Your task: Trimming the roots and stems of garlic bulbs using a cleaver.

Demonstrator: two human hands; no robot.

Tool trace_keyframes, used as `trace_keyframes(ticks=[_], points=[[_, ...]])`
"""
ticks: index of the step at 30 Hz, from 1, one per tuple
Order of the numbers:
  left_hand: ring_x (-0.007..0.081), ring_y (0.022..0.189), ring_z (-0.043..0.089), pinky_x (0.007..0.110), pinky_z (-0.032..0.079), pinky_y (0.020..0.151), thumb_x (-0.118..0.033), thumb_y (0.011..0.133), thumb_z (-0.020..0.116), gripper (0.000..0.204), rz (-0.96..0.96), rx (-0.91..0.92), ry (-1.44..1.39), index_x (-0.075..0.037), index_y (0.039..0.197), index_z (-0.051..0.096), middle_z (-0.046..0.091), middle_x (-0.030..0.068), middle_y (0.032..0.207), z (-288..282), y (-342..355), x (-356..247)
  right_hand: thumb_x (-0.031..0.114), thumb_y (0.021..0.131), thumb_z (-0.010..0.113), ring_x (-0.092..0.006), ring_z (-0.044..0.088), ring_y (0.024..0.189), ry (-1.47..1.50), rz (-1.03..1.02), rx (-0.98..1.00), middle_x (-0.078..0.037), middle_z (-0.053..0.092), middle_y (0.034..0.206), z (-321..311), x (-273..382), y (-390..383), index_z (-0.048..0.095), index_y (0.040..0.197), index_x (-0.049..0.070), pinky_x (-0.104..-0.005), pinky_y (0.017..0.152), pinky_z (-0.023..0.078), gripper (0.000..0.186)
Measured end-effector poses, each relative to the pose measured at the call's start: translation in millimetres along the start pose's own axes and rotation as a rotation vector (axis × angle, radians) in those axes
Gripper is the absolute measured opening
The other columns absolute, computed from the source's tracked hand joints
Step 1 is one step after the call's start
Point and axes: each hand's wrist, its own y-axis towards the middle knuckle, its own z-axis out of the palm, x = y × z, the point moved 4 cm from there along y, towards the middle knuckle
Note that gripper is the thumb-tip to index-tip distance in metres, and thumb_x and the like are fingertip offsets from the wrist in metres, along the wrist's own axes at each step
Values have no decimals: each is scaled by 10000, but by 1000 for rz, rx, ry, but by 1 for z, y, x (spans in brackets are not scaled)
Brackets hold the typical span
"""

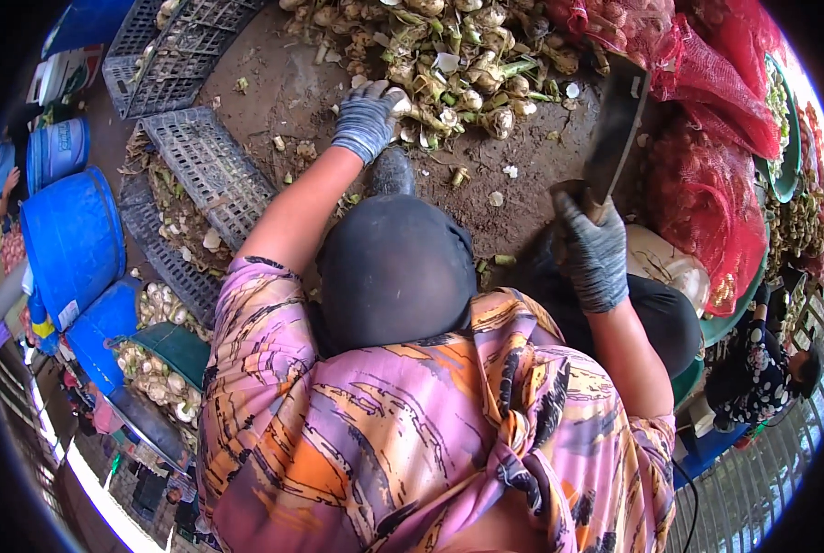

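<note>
My left hand (364,120), in a striped grey glove, has its fingers curled on a pale bulb (396,101) at the edge of a pile of garlic-like bulbs with green stalks (467,64). My right hand (585,244), also gloved, grips the wooden handle of a broad dark cleaver (615,129), its blade tilted up above the dirty ground (467,203). A dark bent knee (394,267) and grey boot (389,170) lie between my arms.
Slatted plastic crates (205,161) stand left, beside blue drums (71,249) and a green container (158,350) near piled bulbs. Red mesh sacks (698,221) line the right. Another person (753,378) is at lower right; another person's arm (2,203) shows at far left.
</note>
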Motion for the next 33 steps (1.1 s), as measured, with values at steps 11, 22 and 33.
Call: trace_keyframes(ticks=[11, 22, 33], points=[[252, 967, 446, 319, 333, 856, -232, 693, 536, 333, 16, 485, -156, -100, 998, 507, 461, 133, 1069, 39, 19, -4, 255, 700, 570, -315, 536, 642, -941, -384, 201, -169, 543, 688, 81, -39, 53, 497, 864, 64, -357, 554, 425, 262], [198, 961, 470, 301, 395, 808, -138, 671, 645, 457, -92, 272, -1430, 58, 1034, 449, 508, 137, 1017, -37, -54, -9, 265, 717, 560, -261, 552, 650, -916, -185, 168, -149, 570, 734, 74, -42, 99, 511, 932, 47, -313, 606, 432, 310], [210, 1080, 352, 322, 326, 893, -381, 537, 699, 906, 148, 44, -1565, -50, 1218, 201, 334, 121, 1175, -74, -48, -10, 321, 711, 589, -126, 404, 388, 143, 97, 325, -22, 467, 541, 121, -9, 86, 488, 698, 68, -281, 373, 351, 273]])
